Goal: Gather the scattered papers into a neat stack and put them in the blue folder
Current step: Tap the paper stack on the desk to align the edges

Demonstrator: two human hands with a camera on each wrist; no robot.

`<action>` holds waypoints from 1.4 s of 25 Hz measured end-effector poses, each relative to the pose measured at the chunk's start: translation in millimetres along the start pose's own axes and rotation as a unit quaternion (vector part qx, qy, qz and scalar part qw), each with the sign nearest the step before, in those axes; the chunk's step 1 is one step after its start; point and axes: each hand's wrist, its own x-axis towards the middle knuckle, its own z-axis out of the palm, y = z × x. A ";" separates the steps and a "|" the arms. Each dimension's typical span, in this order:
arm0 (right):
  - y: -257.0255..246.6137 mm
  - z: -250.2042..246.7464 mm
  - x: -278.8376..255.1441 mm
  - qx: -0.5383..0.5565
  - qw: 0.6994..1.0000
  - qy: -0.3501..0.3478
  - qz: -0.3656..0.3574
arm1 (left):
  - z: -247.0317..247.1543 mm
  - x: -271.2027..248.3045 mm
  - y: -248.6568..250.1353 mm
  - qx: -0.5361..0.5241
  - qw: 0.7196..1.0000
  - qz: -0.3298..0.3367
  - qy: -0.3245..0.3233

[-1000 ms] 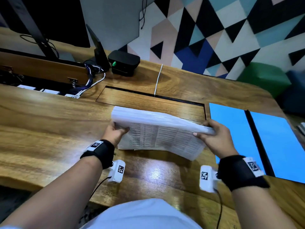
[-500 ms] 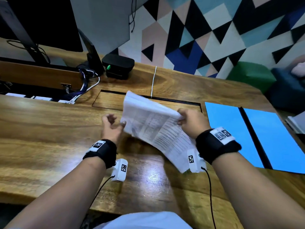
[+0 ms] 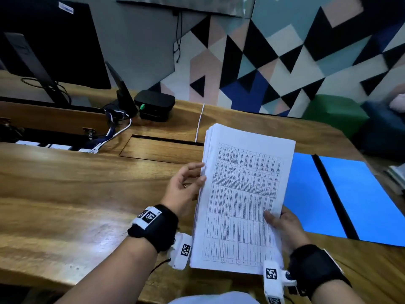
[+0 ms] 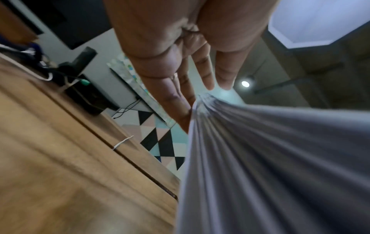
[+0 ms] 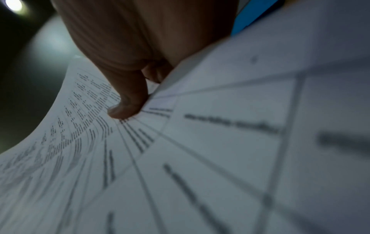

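Glossy varnished wood desk; matt printed paper stack (edges fanned).

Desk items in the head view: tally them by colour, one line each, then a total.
White: 1, paper stack
Blue: 1, open folder
Black: 2, monitor and small box
Total: 4
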 end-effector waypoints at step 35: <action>-22.7 11.9 18.0 -0.071 0.970 0.021 -0.231 | 59.8 -4.7 -15.9 -0.067 0.994 0.004 0.086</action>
